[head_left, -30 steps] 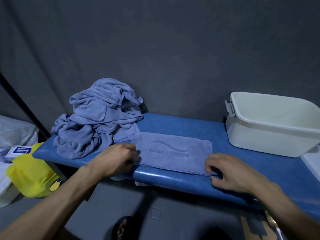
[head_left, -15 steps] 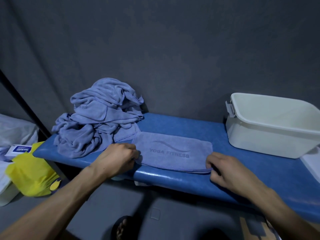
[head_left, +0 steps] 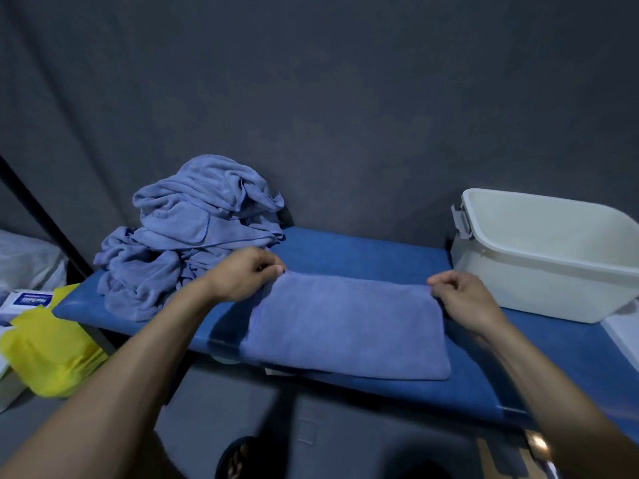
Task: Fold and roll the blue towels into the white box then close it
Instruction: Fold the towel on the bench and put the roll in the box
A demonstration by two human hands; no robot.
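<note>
Both hands are working 1 folded towel [head_left: 345, 323] lying flat on the blue padded bench [head_left: 363, 248], its near edge reaching the bench's front edge. The left hand [head_left: 242, 276] is pinching the towel's far left corner between thumb and curled fingers, and the right hand [head_left: 465, 300] is pinching the far right corner the same way, so each grip is nearly closed on a thin lip of cloth.

To do this fold well, the 2 corners probably need laying down level with each other, the far edge square to the layer beneath, and the cloth smoothed flat from the middle outward before any rolling begins. A crooked edge here would likely give a lopsided roll that packs badly.

The heap of unfolded towels [head_left: 193, 233] is sitting at the bench's left end against the back, just beside the left hand. The white box [head_left: 539, 267] is standing open at the right end, near the right hand but apart from the towel, and looks to be holding nothing; most of the task appears to be ahead.

Behind the bench a dark grey fabric wall [head_left: 328, 98] is hanging. Beyond the bench's left end a yellow bag [head_left: 48, 350] and a small white carton [head_left: 24, 300] are lying lower down.
</note>
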